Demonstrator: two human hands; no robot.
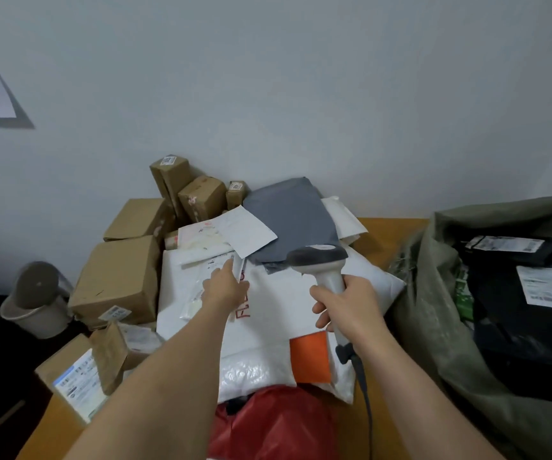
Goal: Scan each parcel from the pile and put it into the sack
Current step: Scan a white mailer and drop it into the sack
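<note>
A parcel sorting room: cardboard boxes (118, 280) and mailers heaped on a table (390, 234) beside a sack (434, 310)

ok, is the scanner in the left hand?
No, the right hand grips the scanner by its handle, while the left hand reaches onto the white parcel in the pile.

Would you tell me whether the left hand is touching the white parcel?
Touching. The head view shows the left hand resting on the white parcel, fingers at its label.
</note>
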